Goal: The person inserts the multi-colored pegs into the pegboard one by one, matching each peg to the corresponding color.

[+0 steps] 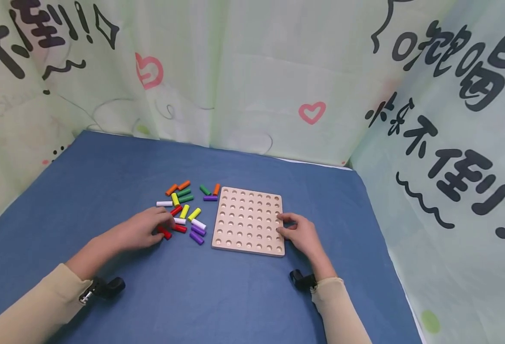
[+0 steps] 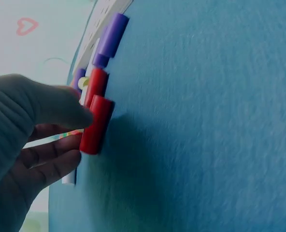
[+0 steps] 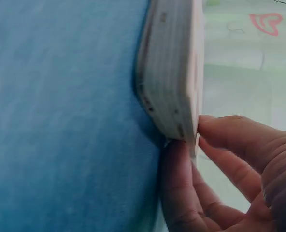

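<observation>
My left hand [image 1: 149, 227] is at the near left side of a scatter of small coloured pegs. Its thumb and fingers pinch a red peg [image 2: 97, 125] lying low against the cloth; a second red peg [image 2: 95, 87] lies just behind it in the left wrist view. To the right sits a square pale wooden pegboard [image 1: 250, 221] with rows of round holes, none of them filled. My right hand [image 1: 300, 232] grips the board's right edge, thumb on the top face and a fingertip [image 3: 178, 157] at its side.
Between the left hand and the board lie several pegs: yellow [image 1: 185, 210], purple [image 1: 196, 238], white [image 1: 164, 204], green [image 1: 186, 198] and orange [image 1: 171, 189]. A blue cloth [image 1: 183, 296] covers the table. Printed curtains [image 1: 252, 71] hang behind it and along the sides.
</observation>
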`<action>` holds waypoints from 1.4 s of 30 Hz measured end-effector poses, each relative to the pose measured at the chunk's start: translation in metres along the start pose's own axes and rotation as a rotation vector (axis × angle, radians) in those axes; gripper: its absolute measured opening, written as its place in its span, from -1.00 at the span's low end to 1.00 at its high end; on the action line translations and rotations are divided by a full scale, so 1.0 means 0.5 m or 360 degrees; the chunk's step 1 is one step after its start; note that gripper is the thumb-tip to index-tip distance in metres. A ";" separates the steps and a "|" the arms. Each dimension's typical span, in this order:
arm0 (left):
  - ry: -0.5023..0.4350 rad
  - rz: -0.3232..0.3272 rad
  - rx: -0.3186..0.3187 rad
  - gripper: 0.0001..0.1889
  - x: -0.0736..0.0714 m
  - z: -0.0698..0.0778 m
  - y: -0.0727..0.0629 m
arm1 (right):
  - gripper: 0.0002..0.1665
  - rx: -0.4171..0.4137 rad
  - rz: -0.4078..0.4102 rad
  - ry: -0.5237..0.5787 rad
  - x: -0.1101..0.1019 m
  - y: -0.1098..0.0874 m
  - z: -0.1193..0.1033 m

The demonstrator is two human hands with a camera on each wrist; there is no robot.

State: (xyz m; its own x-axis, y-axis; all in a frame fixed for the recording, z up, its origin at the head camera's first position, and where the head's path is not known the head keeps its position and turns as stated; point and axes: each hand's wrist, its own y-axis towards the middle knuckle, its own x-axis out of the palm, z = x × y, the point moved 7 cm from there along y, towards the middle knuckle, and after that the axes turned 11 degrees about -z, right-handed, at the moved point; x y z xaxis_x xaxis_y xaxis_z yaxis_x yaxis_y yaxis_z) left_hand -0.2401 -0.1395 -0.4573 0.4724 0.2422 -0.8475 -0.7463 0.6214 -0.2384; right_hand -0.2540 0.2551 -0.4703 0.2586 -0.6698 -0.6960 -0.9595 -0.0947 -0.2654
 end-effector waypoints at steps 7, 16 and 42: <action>0.0073 -0.0058 0.0059 -0.66 0.019 0.013 0.002 | -0.54 0.0021 -0.0021 0.0038 0.000 0.002 -0.002; 0.0100 -0.0007 0.0120 -0.60 0.017 0.015 0.004 | -0.55 0.0032 -0.0011 0.0052 0.002 0.005 -0.003; -0.0161 0.0483 0.0006 -0.70 -0.066 0.057 0.180 | -0.47 -0.0038 -0.0160 -0.0540 -0.002 -0.019 -0.020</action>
State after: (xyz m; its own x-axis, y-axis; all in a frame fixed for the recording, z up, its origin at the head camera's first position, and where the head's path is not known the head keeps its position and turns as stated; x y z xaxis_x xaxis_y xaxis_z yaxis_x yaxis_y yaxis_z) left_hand -0.3095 -0.0704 -0.4374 0.2727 0.4895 -0.8283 -0.8587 0.5121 0.0200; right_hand -0.2463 0.2493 -0.4607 0.3704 -0.3740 -0.8503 -0.9287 -0.1678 -0.3307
